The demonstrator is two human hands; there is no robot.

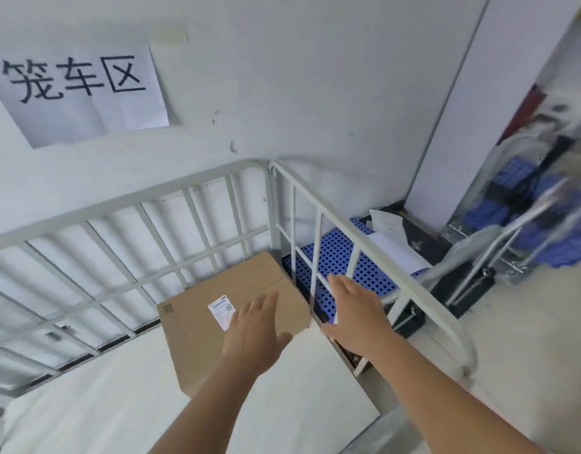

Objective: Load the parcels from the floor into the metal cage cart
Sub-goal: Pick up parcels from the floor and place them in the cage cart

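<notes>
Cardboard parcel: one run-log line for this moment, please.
cardboard parcel: inside metal cage cart, back right corner | left hand: open above it | right hand: open, near side rail

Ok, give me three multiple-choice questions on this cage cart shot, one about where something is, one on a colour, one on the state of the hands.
1. Where is the cardboard box?
A. inside the metal cage cart
B. on the blue mat
C. on a shelf

2. What colour is the perforated mat beyond the cart's side rail?
A. red
B. blue
C. green

3. How are the left hand and right hand?
A. both gripping the box
B. both fists
C. both open, fingers straight

Answers: 1 A, bars surround the box. 2 B, blue with dark holes. 3 C, fingers extended, gripping nothing.
</notes>
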